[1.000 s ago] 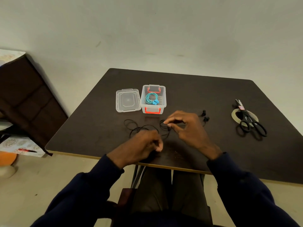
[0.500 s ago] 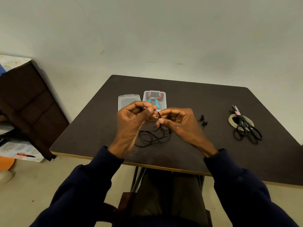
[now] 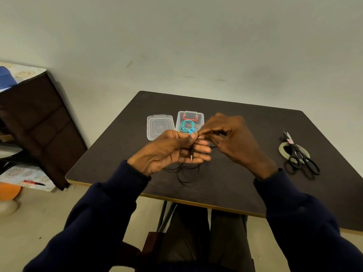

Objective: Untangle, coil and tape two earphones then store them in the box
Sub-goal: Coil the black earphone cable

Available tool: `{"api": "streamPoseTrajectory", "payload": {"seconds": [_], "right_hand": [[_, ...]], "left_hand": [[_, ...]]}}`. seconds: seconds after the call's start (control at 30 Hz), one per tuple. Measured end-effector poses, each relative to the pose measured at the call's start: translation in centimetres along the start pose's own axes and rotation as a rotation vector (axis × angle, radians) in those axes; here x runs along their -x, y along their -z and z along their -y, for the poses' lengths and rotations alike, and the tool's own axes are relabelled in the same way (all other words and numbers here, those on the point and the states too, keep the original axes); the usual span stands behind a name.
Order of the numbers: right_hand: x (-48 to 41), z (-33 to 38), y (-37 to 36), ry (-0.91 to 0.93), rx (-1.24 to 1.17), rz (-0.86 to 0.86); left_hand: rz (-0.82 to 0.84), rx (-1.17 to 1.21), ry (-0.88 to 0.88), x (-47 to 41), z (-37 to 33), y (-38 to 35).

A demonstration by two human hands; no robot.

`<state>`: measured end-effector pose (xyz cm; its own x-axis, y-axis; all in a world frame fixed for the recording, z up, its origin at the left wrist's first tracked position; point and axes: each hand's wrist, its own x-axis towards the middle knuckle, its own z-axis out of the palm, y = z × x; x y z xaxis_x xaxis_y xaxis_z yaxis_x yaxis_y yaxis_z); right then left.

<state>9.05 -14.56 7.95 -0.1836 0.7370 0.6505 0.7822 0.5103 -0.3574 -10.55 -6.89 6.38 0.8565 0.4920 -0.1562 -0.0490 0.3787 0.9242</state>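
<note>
My left hand [image 3: 172, 151] holds the plug end of the black earphone cable [image 3: 185, 174] between thumb and fingers, the metal jack hanging down across my palm. My right hand [image 3: 233, 140] pinches the same cable just right of my left thumb. The rest of the black cable hangs in loose loops onto the dark table [image 3: 225, 189] below my hands. The clear box [image 3: 200, 117] with red latches stands behind my hands, and a coiled teal earphone [image 3: 187, 127] lies in it. Its clear lid [image 3: 159, 126] lies to the left of the box.
Black scissors [image 3: 300, 156] lie over a roll of clear tape [image 3: 283, 151] at the table's right side. A dark cabinet [image 3: 39, 122] stands to the left on the floor, with an orange object [image 3: 8, 191] near it.
Both hands have stayed lifted above the table with the black cable. My right hand has moved up and right, and my left fingers have spread out under the plug.
</note>
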Motion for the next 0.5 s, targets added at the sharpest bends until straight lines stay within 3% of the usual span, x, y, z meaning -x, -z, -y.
{"api": "streamPoseTrajectory", "payload": {"seconds": [0.33,0.5], "right_hand": [[0.9,-1.6,-0.1,-0.256,-0.430,-0.128],[2.9,-1.1,-2.9,-0.472,-0.516,-0.198]], "left_hand": [[0.286,0.285,-0.160,-1.6,-0.2,-1.6],[0.284,0.315,-0.329,-2.8,-0.8,-2.4]]}}
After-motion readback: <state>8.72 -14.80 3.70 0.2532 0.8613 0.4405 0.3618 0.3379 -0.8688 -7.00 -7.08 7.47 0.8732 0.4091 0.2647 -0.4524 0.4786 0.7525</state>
